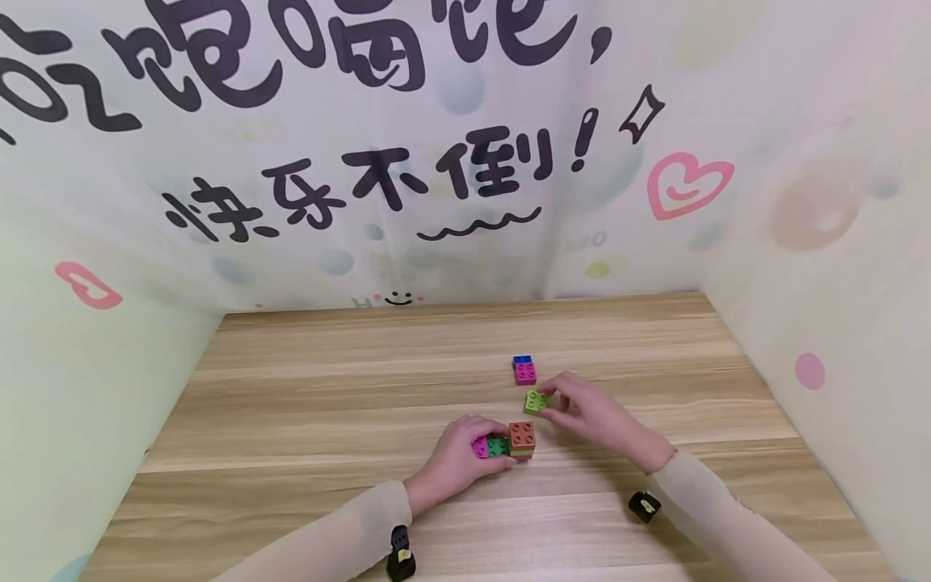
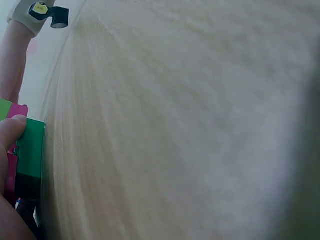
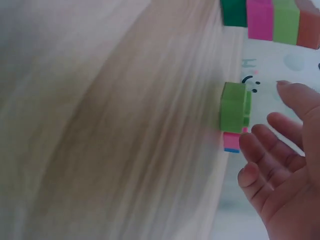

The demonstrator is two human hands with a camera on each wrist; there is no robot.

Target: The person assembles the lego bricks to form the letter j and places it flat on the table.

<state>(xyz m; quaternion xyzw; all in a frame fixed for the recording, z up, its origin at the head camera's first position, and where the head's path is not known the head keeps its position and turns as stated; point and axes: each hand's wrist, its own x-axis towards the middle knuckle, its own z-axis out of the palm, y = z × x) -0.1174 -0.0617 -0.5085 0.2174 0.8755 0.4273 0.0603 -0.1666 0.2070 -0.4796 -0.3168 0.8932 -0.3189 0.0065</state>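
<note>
My left hand (image 1: 460, 459) grips a built stack of toy building bricks, thumb along the near side and fingers round the far side. An orange-brown brick (image 1: 522, 434) tops its right end, over light green and pink layers. A dark green brick (image 2: 31, 155) and a purple-pink brick (image 1: 479, 447) show between the fingers. Just beyond the stack, a loose light green brick (image 3: 233, 107) rests on the table, studs up. My right hand (image 1: 592, 416) reaches over at its right side. In the right wrist view that hand's fingers are spread, with nothing held and a gap to the brick.
Farther back on the wooden table (image 1: 327, 364) a pink brick (image 1: 525, 373) lies against a blue brick (image 1: 521, 359). White printed cloth walls (image 1: 465, 267) enclose the back and sides. Each sleeve carries a small black wrist camera (image 1: 644, 507).
</note>
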